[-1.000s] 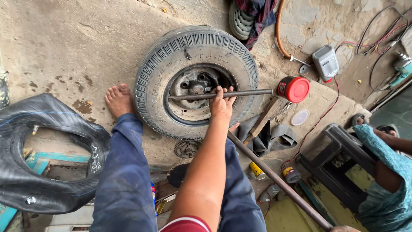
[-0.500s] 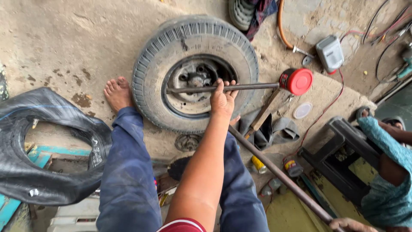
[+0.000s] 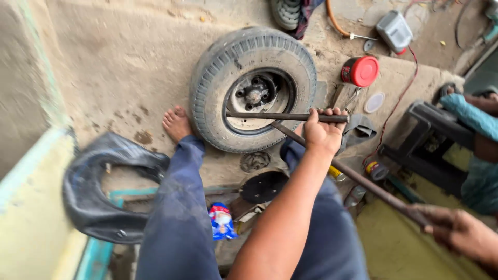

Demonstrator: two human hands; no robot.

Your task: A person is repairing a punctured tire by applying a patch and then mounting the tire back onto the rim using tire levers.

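A worn tyre on its rim (image 3: 254, 88) lies flat on the dusty concrete. My left hand (image 3: 322, 132) is closed around a dark horizontal iron bar (image 3: 270, 116) that reaches across the rim's opening. A long rusty bar (image 3: 363, 181) runs diagonally from the rim's lower edge towards the bottom right. My right hand (image 3: 456, 233) grips its near end. My bare foot (image 3: 176, 123) rests against the tyre's left side, and my blue trouser legs fill the foreground.
A black inner tube (image 3: 104, 186) lies at the left by a pale wall. A red-lidded can (image 3: 360, 71), a grey box (image 3: 394, 31) with a red cable and small tools sit beyond the tyre. Another person's teal sleeve (image 3: 469, 116) and a black stool (image 3: 425, 140) are at the right.
My left hand has moved right along the horizontal bar, away from the rim's centre. My right hand has come into view gripping the long bar. The view has tilted down and left.
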